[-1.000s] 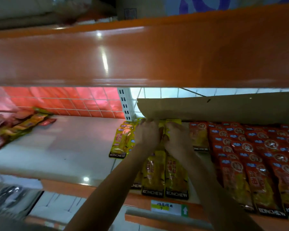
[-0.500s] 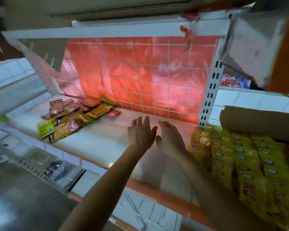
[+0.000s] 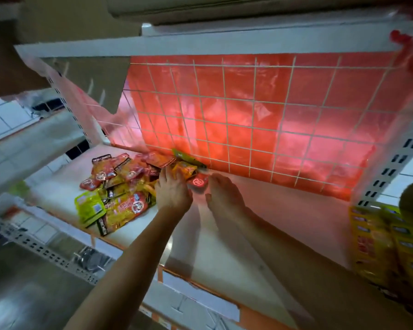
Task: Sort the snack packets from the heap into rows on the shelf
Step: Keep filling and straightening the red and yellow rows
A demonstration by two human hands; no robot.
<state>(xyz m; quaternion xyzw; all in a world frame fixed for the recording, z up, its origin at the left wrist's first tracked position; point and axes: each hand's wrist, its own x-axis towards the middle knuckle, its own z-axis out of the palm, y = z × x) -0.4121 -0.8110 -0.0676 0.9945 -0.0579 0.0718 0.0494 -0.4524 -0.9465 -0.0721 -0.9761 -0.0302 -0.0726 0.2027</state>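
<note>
A heap of snack packets (image 3: 119,186), red, yellow and green, lies at the back left of the white shelf (image 3: 260,222). My left hand (image 3: 173,192) reaches the heap's right edge, its fingers stretched onto a yellow packet (image 3: 185,168). My right hand (image 3: 224,195) hovers just right of it, fingers relaxed, beside a small red packet (image 3: 198,183) that lies between the two hands. Neither hand grips anything. Sorted rows of yellow packets (image 3: 389,246) stand at the shelf's right end.
A wire grid backed by red plastic sheet (image 3: 272,115) closes the shelf's rear. A perforated white upright (image 3: 396,158) divides it from the right bay. An upper shelf (image 3: 200,44) hangs overhead. The orange front edge (image 3: 200,284) runs below my forearms.
Both hands left the yellow rows on the right and travelled left across the shelf to the heap. The view swung left with them.
</note>
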